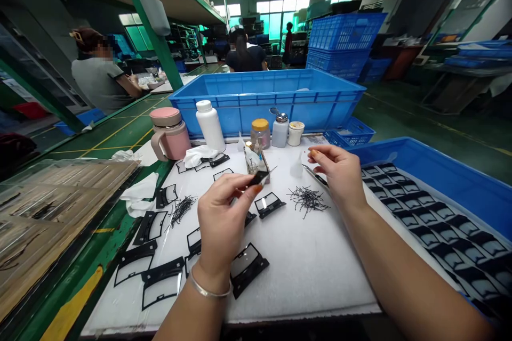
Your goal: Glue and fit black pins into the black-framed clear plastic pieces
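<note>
My left hand is raised over the white work surface, its thumb and fingers pinched on a small black-framed clear panel seen nearly edge-on. To the right, my right hand is closed, with dark tweezers lying against its palm side and their tip pointing left. Its thumb and forefinger are pressed together; whether something tiny is between them I cannot tell. Below it spreads a pile of short black strips. A second pile of strips and several similar panels lie around my left hand.
A large blue crate stands behind bottles and jars. At right, a blue bin holds rows of panels. A pink mug, white bottle and crumpled tissue are at left. One person sits at far left; others are farther back.
</note>
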### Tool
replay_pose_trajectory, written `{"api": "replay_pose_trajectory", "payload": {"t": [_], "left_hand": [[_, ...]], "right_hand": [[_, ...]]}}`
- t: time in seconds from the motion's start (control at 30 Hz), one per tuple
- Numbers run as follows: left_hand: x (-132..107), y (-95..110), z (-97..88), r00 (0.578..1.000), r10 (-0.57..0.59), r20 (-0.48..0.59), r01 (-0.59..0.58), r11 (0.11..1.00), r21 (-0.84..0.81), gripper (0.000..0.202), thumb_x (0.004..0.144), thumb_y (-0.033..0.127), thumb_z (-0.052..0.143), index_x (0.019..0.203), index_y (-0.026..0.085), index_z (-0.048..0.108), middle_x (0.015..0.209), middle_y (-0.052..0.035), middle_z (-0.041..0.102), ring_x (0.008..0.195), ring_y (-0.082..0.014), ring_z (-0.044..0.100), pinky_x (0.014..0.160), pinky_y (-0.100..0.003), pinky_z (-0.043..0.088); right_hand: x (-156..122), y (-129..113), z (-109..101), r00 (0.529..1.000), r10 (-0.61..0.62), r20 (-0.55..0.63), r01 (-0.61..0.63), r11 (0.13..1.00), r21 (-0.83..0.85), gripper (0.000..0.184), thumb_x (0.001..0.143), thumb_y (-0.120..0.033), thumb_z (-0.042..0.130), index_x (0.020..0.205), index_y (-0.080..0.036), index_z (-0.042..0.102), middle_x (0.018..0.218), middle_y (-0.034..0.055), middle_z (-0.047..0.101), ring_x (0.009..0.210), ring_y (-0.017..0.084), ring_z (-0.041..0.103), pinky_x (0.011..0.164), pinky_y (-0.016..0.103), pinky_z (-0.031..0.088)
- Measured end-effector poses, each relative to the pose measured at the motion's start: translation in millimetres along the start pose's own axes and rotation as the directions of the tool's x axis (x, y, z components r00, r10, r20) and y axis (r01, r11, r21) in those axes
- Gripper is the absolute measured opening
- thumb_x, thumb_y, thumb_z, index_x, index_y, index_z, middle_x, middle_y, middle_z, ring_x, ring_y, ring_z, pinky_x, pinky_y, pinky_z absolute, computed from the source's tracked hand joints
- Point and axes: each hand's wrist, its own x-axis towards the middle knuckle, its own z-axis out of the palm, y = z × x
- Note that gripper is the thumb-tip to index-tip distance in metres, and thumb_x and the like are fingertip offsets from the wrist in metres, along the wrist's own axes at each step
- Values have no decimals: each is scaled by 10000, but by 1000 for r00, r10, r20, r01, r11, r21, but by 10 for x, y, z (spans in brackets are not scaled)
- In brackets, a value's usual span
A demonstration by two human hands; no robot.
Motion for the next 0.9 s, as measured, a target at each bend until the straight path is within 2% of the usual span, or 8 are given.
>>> {"api": "replay_pose_trajectory", "payload": {"t": [0.07, 0.2, 0.4, 0.5, 0.57, 0.7, 0.8, 0.9], "left_hand": [[22, -20, -12, 976, -217, -27, 203, 943, -263, 142, 732, 224, 758, 871, 215, 736, 861, -14, 696, 821, -144, 616, 716, -239, 480], [70, -72, -29, 857, -512, 57, 452, 694, -560, 269, 661, 222, 813, 911, 190, 719, 907, -9, 715, 786, -99, 630, 703, -189, 474], [60, -81, -12, 794, -576, 194, 538, 516, -666, 266, 707, 211, 781, 954, 180, 688, 915, -10, 707, 749, -86, 636, 621, -164, 464], [49, -78, 3, 781, -575, 243, 554, 459, -695, 256, 731, 173, 754, 971, 190, 667, 898, 7, 688, 737, -74, 627, 629, -164, 478], [47, -83, 8, 774, -572, 271, 567, 437, -699, 284, 743, 155, 740, 1011, 187, 652, 907, 3, 677, 741, -70, 623, 659, -168, 491], [44, -107, 15, 757, -582, 296, 600, 440, -668, 291, 750, 158, 732, 1024, 168, 632, 912, -11, 657, 724, -65, 609, 631, -153, 491], [42, -121, 23, 765, -564, 312, 607, 467, -643, 220, 753, 172, 734, 948, 159, 631, 894, -11, 642, 716, -71, 601, 620, -163, 506], [36, -124, 33, 770, -554, 315, 608, 488, -627, 210, 742, 184, 747, 916, 153, 635, 871, -12, 635, 712, -82, 603, 634, -189, 530]], "right_hand": [[74, 90, -31, 996, -75, -50, 68, 989, -128, 287, 741, -331, 711, 978, -170, 695, 944, 73, 698, 865, 201, 646, 709, 305, 525], [141, 302, 15, 993, -82, 83, 108, 914, -391, 396, 705, -299, 702, 1079, -172, 666, 1081, 79, 685, 1002, 231, 627, 923, 380, 458], [149, 450, 117, 986, 26, 164, 65, 846, -530, 201, 678, -263, 665, 862, -202, 719, 757, 33, 692, 783, 240, 639, 775, 367, 454], [130, 407, 120, 987, -4, 158, 86, 851, -519, 219, 754, -323, 628, 924, -202, 695, 754, 24, 661, 773, 225, 624, 750, 346, 451], [92, 330, 114, 991, -20, 135, 78, 895, -439, 299, 833, -382, 561, 1052, -196, 644, 895, 42, 656, 826, 214, 635, 745, 330, 473], [-69, 49, 104, 991, 31, 128, -26, 999, -39, 433, 853, -452, 598, 1219, -232, 524, 981, 46, 622, 765, 187, 660, 574, 261, 497], [-222, -199, 94, 992, -13, 129, -1, 994, 107, 362, 808, -405, 694, 1107, -263, 548, 897, 30, 646, 598, 135, 585, 455, 219, 409], [-335, -359, 70, 995, -31, 99, 10, 980, 200, 251, 768, -363, 747, 942, -253, 604, 863, 33, 651, 570, 123, 536, 472, 236, 413]]}}
